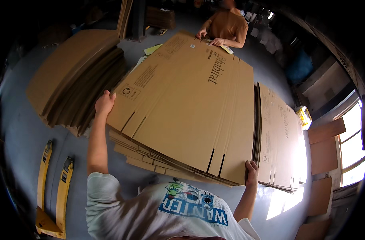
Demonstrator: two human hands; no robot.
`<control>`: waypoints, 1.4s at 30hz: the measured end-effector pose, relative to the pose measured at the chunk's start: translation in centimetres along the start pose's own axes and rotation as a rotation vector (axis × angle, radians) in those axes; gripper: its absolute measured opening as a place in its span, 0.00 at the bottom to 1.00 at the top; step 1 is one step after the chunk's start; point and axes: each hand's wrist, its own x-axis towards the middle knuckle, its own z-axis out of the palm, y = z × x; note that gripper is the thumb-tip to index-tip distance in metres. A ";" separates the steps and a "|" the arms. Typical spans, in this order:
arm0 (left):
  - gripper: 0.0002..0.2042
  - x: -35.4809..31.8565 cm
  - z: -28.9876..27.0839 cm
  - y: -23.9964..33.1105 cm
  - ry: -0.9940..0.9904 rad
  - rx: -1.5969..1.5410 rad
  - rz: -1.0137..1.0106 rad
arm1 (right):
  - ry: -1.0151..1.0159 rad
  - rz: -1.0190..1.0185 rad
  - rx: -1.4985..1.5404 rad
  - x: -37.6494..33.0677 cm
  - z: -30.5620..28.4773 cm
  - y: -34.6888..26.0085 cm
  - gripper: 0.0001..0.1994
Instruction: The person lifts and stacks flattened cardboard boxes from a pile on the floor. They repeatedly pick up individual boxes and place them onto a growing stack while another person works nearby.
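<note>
A large flattened cardboard box with dark printing and slots lies on top of a stack of similar flattened boxes in front of me. My left hand is closed on its left edge, fingers curled over the board. At the near right corner, my right hand grips the same box, thumb on top and the other fingers partly hidden. Across the far end stands a person in a brown shirt, whose two hands rest on the box's far edge by a small white label.
To the left rises a tall stack of brown cardboard. Another stack of flat boxes stands close on the right. Yellow pallet-jack forks lie on the grey floor at lower left. Boards lean below a bright window.
</note>
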 end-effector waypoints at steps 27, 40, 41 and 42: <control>0.19 0.9 0.7 -0.8 0.065 -0.034 0.065 | -0.058 0.042 0.103 -0.3 0.2 -1.4 0.04; 0.15 -8.2 -0.8 8.6 -0.880 -1.214 0.202 | -0.035 -0.244 -0.240 -7.4 -15.9 -21.4 0.22; 0.15 -10.5 0.2 12.0 -0.895 -1.261 0.191 | 0.012 -0.270 -0.216 -8.0 -19.8 -23.5 0.23; 0.15 -12.6 2.2 16.4 -0.950 -1.318 0.195 | 0.003 -0.454 -0.019 -9.6 -25.5 -24.5 0.26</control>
